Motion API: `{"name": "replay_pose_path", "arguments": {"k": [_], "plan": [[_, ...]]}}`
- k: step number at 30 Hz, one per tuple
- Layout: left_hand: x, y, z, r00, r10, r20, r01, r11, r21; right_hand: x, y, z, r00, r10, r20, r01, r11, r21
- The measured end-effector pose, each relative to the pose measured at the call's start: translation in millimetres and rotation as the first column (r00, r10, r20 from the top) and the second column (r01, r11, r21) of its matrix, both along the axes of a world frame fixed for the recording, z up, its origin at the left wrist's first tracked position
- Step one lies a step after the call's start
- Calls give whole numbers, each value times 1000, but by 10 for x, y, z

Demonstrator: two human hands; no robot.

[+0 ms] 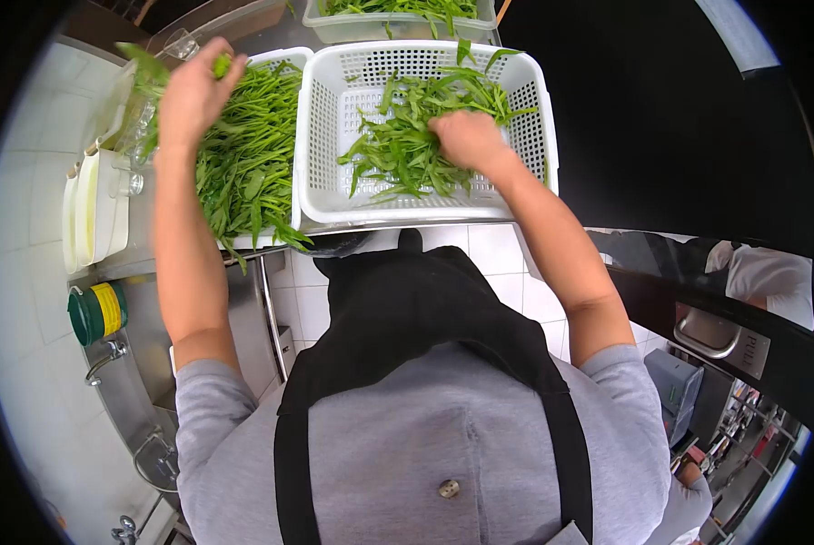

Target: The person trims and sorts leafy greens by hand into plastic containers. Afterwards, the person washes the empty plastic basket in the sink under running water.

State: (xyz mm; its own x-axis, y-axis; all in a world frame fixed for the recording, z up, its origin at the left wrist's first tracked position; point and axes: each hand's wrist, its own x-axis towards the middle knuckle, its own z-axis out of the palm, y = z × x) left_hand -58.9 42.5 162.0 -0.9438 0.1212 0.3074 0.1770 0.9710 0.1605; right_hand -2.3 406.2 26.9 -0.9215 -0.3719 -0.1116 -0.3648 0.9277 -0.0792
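Observation:
My left hand is closed around a small bunch of water spinach, whose leaves stick out to the left. Below it lies a thick pile of long-stemmed water spinach in a white container, with some leaves hanging over the front edge. To the right stands a white perforated basket holding loose water spinach leaves. Inside this basket my right hand is closed among the leaves, its fingertips partly hidden by them.
Behind the basket is a clear plastic tub with more cut greens. White containers and a green pot with a yellow band line the left wall, near a tap. A black door with a handle stands at right.

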Motion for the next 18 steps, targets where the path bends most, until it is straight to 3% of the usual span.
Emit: {"name": "replay_pose_path", "arguments": {"k": [1, 3, 6, 9, 11, 12, 14, 15, 17, 18], "plan": [[-58, -72, -237, 997, -71, 0, 70, 991, -115, -72, 24, 109, 996, -35, 83, 32, 999, 34], [-201, -320, -839, 988, -99, 121, 108, 991, -76, -145, 218, 342, 980, -176, 88, 185, 976, -112], [-64, -262, -1197, 980, -21, 197, 61, 978, -200, -274, 524, 282, 976, -181, 121, 202, 959, -200], [-45, -201, -1106, 980, -133, 148, 157, 974, -165, -213, 566, 360, 950, -312, -21, 307, 944, -123], [-50, -193, -1007, 973, -130, 191, 164, 971, -176, -201, 609, 158, 873, -128, -471, 93, 991, -98], [-51, -207, -977, 968, -153, 197, 183, 972, -144, -165, 565, 198, 873, -127, -472, 91, 991, -99], [-44, -196, -868, 962, -178, 206, 204, 973, -112, -2, 389, 353, 949, -167, -268, 120, 976, -182], [-30, -142, -767, 969, -196, 150, 218, 965, -148, 55, 308, 388, 949, -170, -266, 124, 976, -182], [8, 27, -582, 971, -221, 96, 236, 954, -185, 134, 183, 424, 960, -138, 243, 171, 978, -119], [40, 164, -489, 959, -283, 21, 282, 947, -151, 127, 176, 331, 960, -141, 243, 173, 978, -119]]}}
